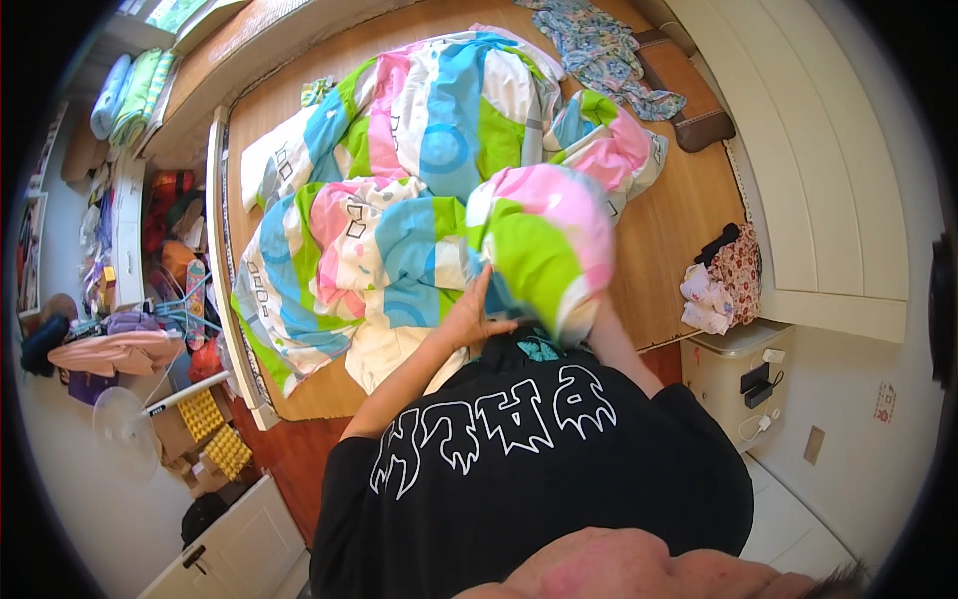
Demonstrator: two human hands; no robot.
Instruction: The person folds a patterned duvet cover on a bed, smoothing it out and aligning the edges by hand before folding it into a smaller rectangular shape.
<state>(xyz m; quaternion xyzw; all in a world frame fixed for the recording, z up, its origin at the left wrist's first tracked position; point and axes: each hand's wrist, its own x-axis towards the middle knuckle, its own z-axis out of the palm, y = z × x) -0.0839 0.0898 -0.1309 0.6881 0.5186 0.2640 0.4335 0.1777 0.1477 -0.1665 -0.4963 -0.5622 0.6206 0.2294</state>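
A quilt (451,110) with wide white, blue, green and pink stripes lies rumpled over a wooden bed. A bunched part of the striped cloth (539,255) is raised close in front of my chest, slightly blurred. My left hand (471,311) is at the left side of this bundle, thumb and fingers spread apart. It seems to touch the cloth's edge. My right forearm (621,349) reaches up behind the bundle, which hides my right hand and its fingers. A cream cloth (391,356) lies by my left forearm, partly under the striped folds.
A blue floral cloth (589,50) lies at the far right beside a brown pillow (689,90). Small clothes (723,280) sit at the bed's right edge, above a cream bedside cabinet (723,369). A white fan (125,429) and a cluttered shelf (128,230) stand left.
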